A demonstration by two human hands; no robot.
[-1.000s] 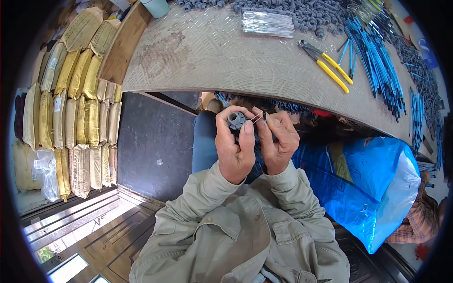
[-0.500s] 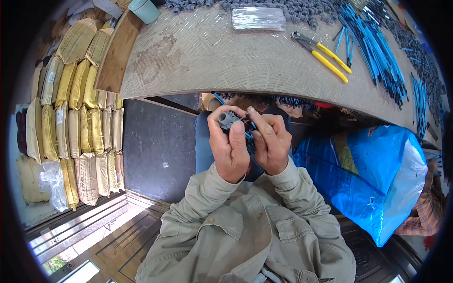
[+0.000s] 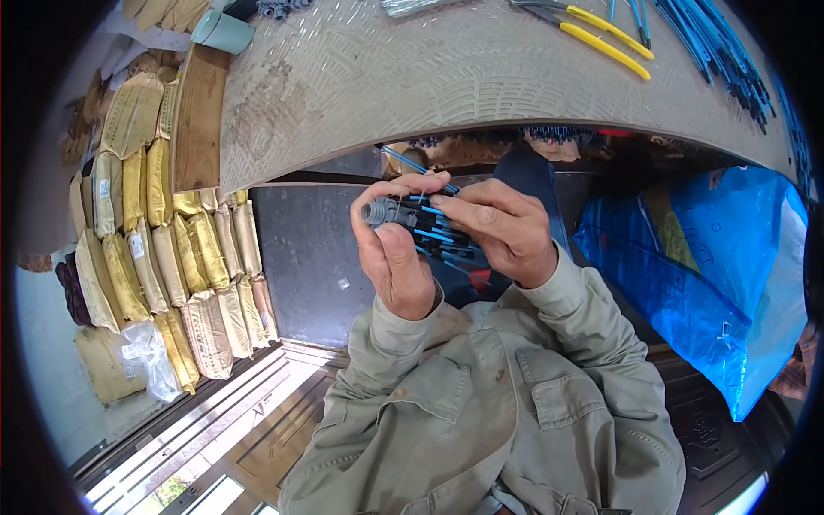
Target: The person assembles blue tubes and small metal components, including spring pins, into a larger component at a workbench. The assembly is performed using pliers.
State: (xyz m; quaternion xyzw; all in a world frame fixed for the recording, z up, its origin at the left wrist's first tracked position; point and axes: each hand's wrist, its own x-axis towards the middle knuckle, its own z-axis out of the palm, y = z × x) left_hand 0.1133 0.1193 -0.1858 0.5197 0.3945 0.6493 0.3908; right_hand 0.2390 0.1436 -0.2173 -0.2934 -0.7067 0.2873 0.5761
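Note:
Below the table edge, my left hand (image 3: pixel 399 275) is closed round a grey threaded plastic fitting (image 3: pixel 378 212), thumb beneath and fingers over the top. The fitting lies on its side, threaded end to the left. From its other end thin blue-and-black rods (image 3: pixel 442 236) spread to the right. My right hand (image 3: pixel 513 227) is closed on these rods, its index finger reaching toward the fitting. The right thumb is mostly hidden, and so is how the rods join the fitting.
Above my hands runs the worktable (image 3: pixel 360 94), holding yellow-handled cutters (image 3: pixel 608 43), a pile of blue rods (image 3: pixel 717 51), a clear packet (image 3: pixel 429 7) and a pale green cup (image 3: pixel 223 33). Stacked bags (image 3: pixel 159 232) stand at left. A large blue plastic sack (image 3: pixel 687 257) sits at right.
The view has shifted, and the table sits higher in it. The fitting has turned sideways, exposing more rods. My right hand has moved right, away from my left, and now lies over the rods.

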